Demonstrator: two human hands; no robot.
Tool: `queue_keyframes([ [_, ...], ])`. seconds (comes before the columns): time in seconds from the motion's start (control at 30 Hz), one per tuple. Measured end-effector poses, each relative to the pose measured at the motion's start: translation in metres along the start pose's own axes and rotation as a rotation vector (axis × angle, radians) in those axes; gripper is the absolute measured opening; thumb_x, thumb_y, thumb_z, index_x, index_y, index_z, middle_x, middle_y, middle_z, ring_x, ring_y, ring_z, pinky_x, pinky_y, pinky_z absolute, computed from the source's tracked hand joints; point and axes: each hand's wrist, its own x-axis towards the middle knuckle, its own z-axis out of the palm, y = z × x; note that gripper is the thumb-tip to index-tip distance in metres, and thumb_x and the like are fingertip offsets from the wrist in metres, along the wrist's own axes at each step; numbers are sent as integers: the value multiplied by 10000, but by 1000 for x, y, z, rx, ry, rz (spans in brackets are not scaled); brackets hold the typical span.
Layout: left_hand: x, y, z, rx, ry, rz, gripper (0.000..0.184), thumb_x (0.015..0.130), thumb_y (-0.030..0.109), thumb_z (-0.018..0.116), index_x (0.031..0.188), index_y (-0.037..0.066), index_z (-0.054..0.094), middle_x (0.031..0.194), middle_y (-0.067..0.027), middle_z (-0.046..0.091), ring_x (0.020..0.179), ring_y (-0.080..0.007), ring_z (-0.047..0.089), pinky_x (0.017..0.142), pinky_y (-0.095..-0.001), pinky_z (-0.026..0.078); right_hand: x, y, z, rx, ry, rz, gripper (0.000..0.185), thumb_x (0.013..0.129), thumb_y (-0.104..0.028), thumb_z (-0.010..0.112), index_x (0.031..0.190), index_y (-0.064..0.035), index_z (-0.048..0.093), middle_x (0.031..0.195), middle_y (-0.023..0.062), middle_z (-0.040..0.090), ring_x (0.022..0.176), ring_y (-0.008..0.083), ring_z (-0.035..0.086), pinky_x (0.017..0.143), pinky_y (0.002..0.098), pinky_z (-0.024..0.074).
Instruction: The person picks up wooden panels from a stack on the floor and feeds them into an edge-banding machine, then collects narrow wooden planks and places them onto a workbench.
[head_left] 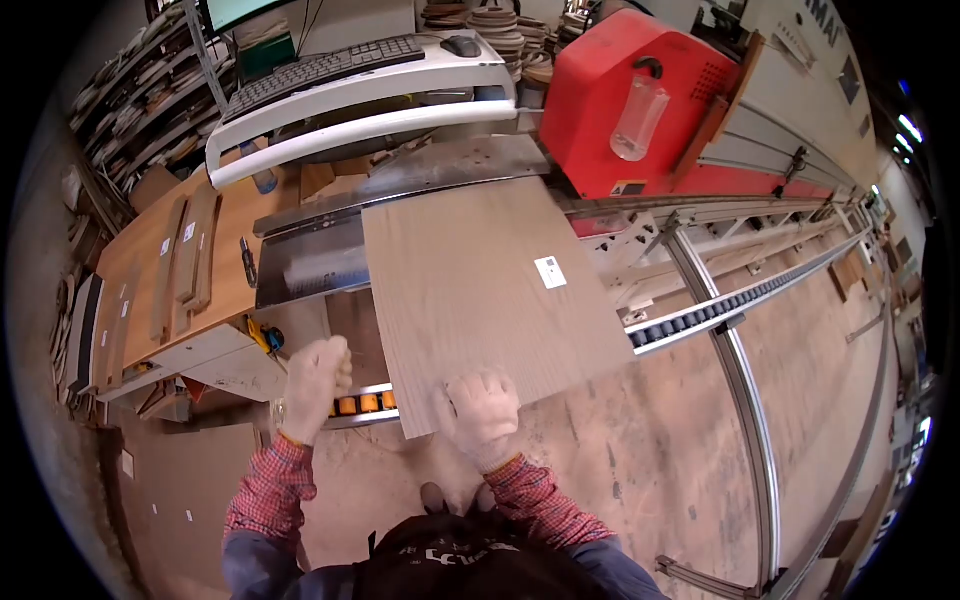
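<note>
A wood-grain panel (470, 290) with a white label (550, 272) lies flat across the machine's metal bed and reaches toward me. My right hand (480, 408), in a pale glove, is on the panel's near edge with its fingers curled; whether they grip the edge is hidden. Left of the panel, my left hand (318, 382), also gloved, is raised and closed like a fist, apart from the panel. Anything inside that fist is out of sight. Below it runs a roller strip with orange wheels (368, 403).
A red machine housing (640, 110) stands at the back right, beside a long roller rail (740, 305). At left, a wooden desk (225, 250) holds narrow labelled strips (200, 245) and a dark cutter (248, 262). A keyboard (325, 75) sits on the white shelf above.
</note>
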Motion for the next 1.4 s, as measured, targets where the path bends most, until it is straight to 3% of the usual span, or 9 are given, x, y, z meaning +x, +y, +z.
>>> queue_keyframes([
  [0.1, 54, 2, 4, -45, 118, 17, 438, 1017, 420, 578, 1027, -12, 651, 918, -73, 656, 711, -116, 626, 514, -266, 476, 12, -10, 6, -16, -43, 107, 131, 794, -202, 751, 851, -124, 662, 852, 51, 640, 839, 297, 630, 765, 454, 487],
  [0.2, 101, -10, 29, -80, 92, -159, 454, 1013, 398, 597, 1205, -12, 627, 1120, -101, 668, 901, -159, 647, 671, -318, 541, 9, -4, 7, -21, -89, 108, 114, 780, -203, 738, 832, -146, 654, 822, 47, 617, 787, 281, 606, 736, 430, 476],
  [0.27, 140, -58, 52, -277, -150, -42, 478, 1030, 364, 579, 1322, -14, 583, 1219, -108, 664, 1078, -203, 648, 928, -360, 537, 2, -1, 6, 15, -125, 132, 125, 778, -217, 747, 834, -149, 659, 834, 46, 626, 803, 277, 613, 758, 430, 487],
  [0.3, 140, -58, 72, -474, -138, -129, 524, 1022, 364, 595, 1361, -35, 569, 1284, -114, 660, 1147, -216, 633, 1040, -373, 474, 1, 3, 6, 59, -150, 147, 136, 776, -232, 755, 836, -151, 665, 847, 44, 636, 820, 273, 620, 780, 429, 498],
  [0.53, 143, -38, 129, -432, -35, -115, 499, 1026, 342, 586, 1358, -31, 586, 1275, -120, 669, 1134, -216, 639, 1009, -370, 494, 10, 50, -16, 160, -46, 155, 213, 770, -183, 779, 934, -111, 664, 924, 40, 684, 909, 255, 648, 836, 444, 532],
  [0.7, 141, -6, 188, -454, -42, -133, 504, 1028, 342, 579, 1352, -43, 585, 1280, -121, 663, 1145, -217, 626, 1016, -366, 481, 13, 104, -42, 155, 15, 124, 168, 830, -151, 674, 958, -54, 627, 940, 84, 679, 848, 296, 644, 748, 455, 525],
  [0.87, 151, 0, 251, -436, -27, -87, 518, 1029, 357, 576, 1355, -45, 582, 1294, -121, 655, 1177, -214, 603, 1035, -366, 458, 7, 157, -68, 123, 60, 156, 163, 818, -156, 722, 926, -75, 631, 889, 54, 680, 813, 272, 649, 701, 428, 538],
  [1.13, 172, 7, 349, -248, -44, 48, 607, 1032, 482, 524, 1377, -14, 583, 1344, -177, 641, 1260, -303, 571, 1101, -418, 393, 3, 231, -112, 72, 94, 283, 64, 842, -97, 652, 905, -89, 658, 822, 78, 654, 690, 311, 605, 622, 419, 483],
  [1.4, 188, 39, 439, -135, -102, 58, 668, 1022, 531, 504, 1369, -38, 554, 1358, -257, 611, 1307, -358, 555, 1088, -449, 421, -5, 307, -153, -215, 155, 267, 23, 840, -28, 638, 819, -30, 648, 820, 117, 615, 731, 333, 547, 679, 447, 443],
])
